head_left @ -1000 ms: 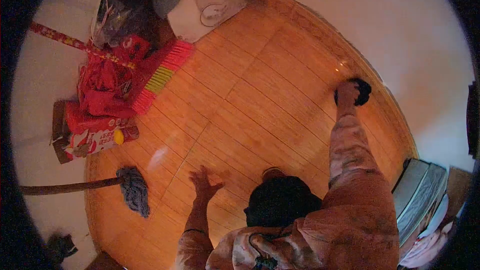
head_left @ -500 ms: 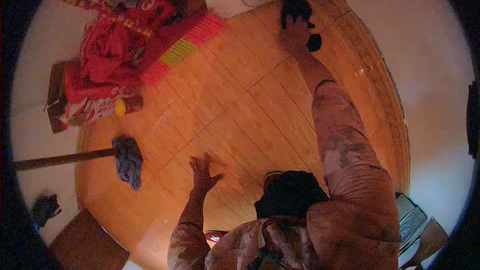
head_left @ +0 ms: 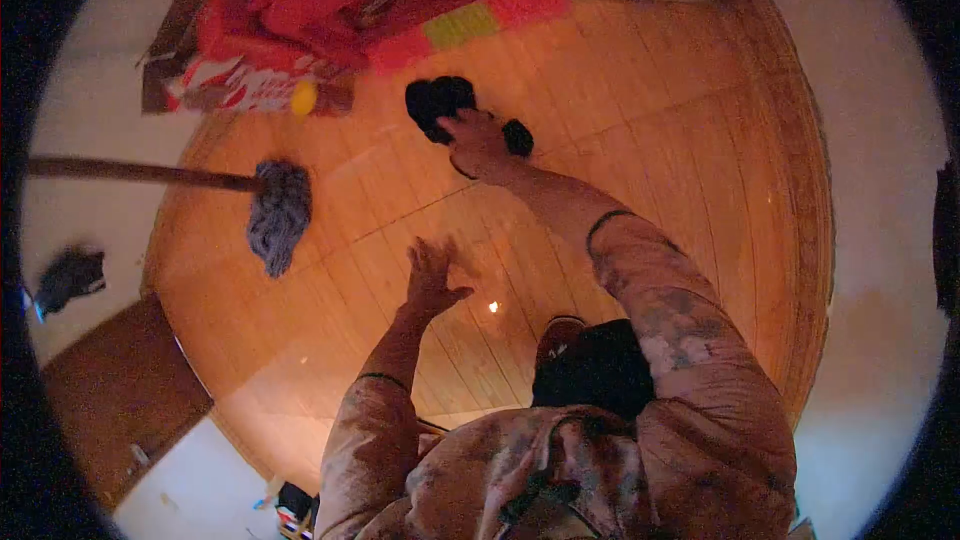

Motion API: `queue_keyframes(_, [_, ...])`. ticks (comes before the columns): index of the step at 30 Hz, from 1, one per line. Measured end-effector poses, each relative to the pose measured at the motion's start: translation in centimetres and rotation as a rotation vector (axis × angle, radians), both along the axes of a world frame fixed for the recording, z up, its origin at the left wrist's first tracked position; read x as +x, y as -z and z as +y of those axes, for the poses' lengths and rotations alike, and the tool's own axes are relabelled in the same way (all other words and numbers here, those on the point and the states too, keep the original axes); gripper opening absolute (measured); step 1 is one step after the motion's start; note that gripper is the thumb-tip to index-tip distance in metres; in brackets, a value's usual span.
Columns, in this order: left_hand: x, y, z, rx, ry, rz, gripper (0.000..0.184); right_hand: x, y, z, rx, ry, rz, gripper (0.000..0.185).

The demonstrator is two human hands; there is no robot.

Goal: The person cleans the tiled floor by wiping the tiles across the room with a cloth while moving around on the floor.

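On the wooden floor (head_left: 640,200), the right hand (head_left: 478,143) curls over a black cloth (head_left: 440,105); the left hand (head_left: 431,282) (empty) spreads its fingers.

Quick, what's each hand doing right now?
Left hand: open, fingers spread, holding nothing visible.
Right hand: closed on a bunched black cloth, over the wooden floor.

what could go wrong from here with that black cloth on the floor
The right hand with the black cloth might bump the striped item just beyond. The left hand could knock the mop head if it swings wide. The wooden floor looks shiny, so the shoe might slip.
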State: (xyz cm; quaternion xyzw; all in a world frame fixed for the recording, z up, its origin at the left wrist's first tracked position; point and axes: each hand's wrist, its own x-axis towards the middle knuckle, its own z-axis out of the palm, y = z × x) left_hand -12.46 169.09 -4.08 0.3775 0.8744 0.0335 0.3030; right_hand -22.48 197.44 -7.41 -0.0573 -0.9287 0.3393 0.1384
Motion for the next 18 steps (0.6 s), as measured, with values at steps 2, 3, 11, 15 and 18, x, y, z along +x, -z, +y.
queue_keyframes(2, [-0.4,-0.3,-0.1,-0.073,-0.042,-0.003,0.117,-1.0,-0.2,0.8,-0.497,-0.070,-0.103,0.040])
queue_keyframes(3, [-0.5,-1.8,1.1,-0.146,-0.078,-0.020,0.117,-0.9,-3.2,3.0,-0.851,-0.099,-0.299,0.037])
queue_keyframes(11, [0.8,-2.4,0.1,-0.029,-0.143,0.076,0.116,11.5,-1.1,25.0,-0.498,0.597,-0.071,0.040])
queue_keyframes(15, [1.8,2.3,-4.1,0.205,-0.194,0.125,0.118,20.0,5.2,29.4,0.333,0.495,-0.322,0.053])
queue_keyframes(18, [2.7,4.3,-10.8,0.116,-0.243,0.357,0.121,19.3,7.5,27.1,0.722,0.490,-0.754,0.056])
